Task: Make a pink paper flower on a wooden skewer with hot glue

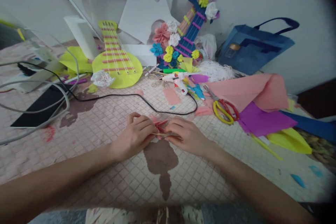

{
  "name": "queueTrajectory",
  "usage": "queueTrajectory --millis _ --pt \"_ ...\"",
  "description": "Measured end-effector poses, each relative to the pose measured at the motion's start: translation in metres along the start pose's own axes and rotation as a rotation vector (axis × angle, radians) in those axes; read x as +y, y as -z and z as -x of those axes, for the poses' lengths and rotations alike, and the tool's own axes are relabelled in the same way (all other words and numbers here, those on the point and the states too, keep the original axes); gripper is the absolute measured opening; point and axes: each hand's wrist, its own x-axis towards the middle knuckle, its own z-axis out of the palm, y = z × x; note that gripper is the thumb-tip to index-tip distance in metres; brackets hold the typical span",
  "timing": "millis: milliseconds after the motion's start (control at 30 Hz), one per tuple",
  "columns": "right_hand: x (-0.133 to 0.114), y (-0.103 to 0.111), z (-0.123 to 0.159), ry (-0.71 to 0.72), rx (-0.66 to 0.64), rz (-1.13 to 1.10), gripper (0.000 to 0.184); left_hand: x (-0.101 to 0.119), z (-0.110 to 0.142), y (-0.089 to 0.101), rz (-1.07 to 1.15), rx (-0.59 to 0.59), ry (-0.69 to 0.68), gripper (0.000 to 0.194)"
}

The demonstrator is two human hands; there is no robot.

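Observation:
Over the middle of the table, my left hand (137,132) and my right hand (188,135) meet around a small pink paper flower (160,124). Its folded petals stick up between my fingertips. A thin tan strip or stick (160,134) runs along under the flower, from the left fingertips into the right fingers. Both hands are closed in a pinch, and my fingers hide part of the flower. Beyond them lie a pink paper rectangle (172,96) and a white glue gun (178,81). Scissors (223,108) with yellow and red handles rest to the right.
A yellow paper guitar (118,66) leans at the back left, a blue one (193,29) with paper flowers at the back right. A black cable (118,95) crosses the table. Pink crepe paper (244,89), purple paper (265,119) and a blue bag (252,49) occupy the right.

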Motion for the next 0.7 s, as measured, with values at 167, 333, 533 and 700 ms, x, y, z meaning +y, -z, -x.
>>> queueTrajectory --millis 167,333,533,700 --pt "-0.003 -0.007 0.001 -0.018 -0.003 0.051 0.019 -0.001 0.001 0.001 -0.013 0.011 -0.003 0.010" --pt "-0.004 -0.012 -0.002 -0.086 -0.027 0.131 0.021 0.000 0.001 0.002 -0.047 0.047 -0.007 0.010" --pt "-0.004 -0.012 -0.005 -0.079 -0.045 0.092 0.016 0.002 0.001 0.003 -0.065 0.044 0.026 0.009" --pt "-0.004 -0.010 -0.006 -0.051 -0.072 -0.028 0.022 0.002 0.001 0.003 -0.069 0.023 0.029 0.011"
